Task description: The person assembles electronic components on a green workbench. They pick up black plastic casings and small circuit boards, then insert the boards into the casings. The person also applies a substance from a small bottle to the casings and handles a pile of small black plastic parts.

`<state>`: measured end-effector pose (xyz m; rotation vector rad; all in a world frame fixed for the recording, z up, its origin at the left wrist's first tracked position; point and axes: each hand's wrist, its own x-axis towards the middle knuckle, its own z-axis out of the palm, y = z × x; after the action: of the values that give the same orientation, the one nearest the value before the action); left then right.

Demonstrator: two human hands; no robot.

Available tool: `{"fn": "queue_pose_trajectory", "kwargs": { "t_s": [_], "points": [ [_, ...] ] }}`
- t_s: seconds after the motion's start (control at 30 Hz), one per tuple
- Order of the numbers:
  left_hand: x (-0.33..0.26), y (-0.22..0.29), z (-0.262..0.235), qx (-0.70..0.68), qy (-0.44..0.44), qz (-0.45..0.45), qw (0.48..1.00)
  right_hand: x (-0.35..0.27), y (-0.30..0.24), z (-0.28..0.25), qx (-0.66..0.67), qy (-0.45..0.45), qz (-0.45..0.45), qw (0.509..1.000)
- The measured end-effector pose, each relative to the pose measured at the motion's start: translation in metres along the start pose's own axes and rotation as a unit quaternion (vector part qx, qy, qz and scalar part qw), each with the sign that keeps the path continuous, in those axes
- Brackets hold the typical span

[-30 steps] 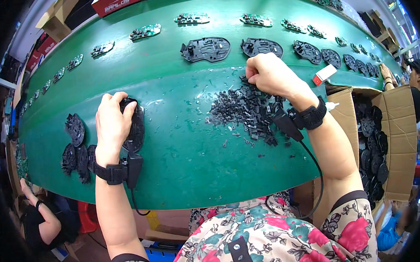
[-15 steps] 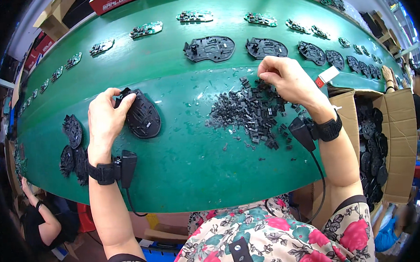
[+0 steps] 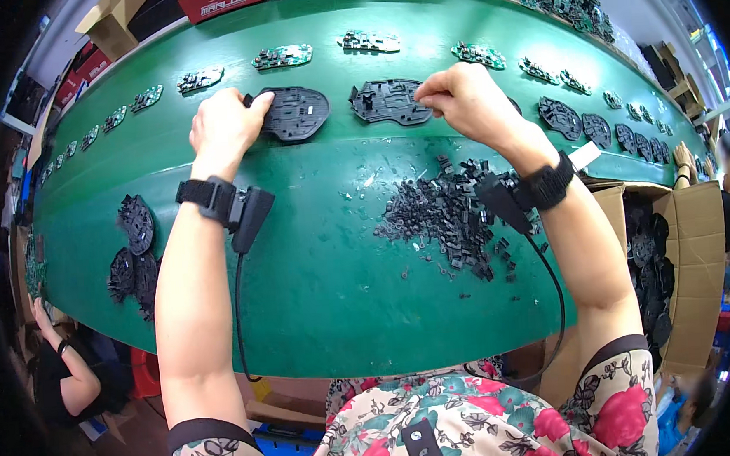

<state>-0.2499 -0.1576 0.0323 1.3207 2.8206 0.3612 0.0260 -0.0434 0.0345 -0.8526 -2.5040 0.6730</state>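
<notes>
Head view: the left hand (image 3: pixel 226 128) lies on a black plastic shell (image 3: pixel 297 113) at the far part of the green counter (image 3: pixel 325 255), its fingers curled over the shell's left edge and holding it flat. The right hand (image 3: pixel 467 99) has its fingers pinched narrow at the right edge of a second black shell (image 3: pixel 387 101); whether a small part sits between them cannot be told. A heap of small black clips (image 3: pixel 447 215) lies nearer the body. Doing this well probably means keeping each shell flat and pressing straight down, with the heap kept within reach.
</notes>
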Motion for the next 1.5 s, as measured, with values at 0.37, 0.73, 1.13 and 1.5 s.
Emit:
{"fn": "queue_pose_trajectory", "kwargs": {
  "t_s": [0.37, 0.73, 1.13, 1.5],
  "points": [
    [0.003, 0.003, 0.024, -0.006, 0.006, 0.042, 0.999, 0.053, 0.025, 0.021, -0.133, -0.043, -0.11, 0.984],
    [-0.001, 0.009, 0.021, -0.018, -0.003, 0.042, 0.999, 0.059, 0.037, 0.022, -0.18, -0.024, -0.176, 0.968],
    [0.001, 0.015, 0.026, 0.007, 0.006, 0.061, 0.998, 0.084, 0.046, 0.002, -0.097, -0.156, 0.093, 0.979],
    [-0.034, 0.017, 0.004, -0.16, 0.039, 0.196, 0.967, 0.085, 0.046, -0.006, -0.135, -0.189, 0.085, 0.969]
  ]
}}
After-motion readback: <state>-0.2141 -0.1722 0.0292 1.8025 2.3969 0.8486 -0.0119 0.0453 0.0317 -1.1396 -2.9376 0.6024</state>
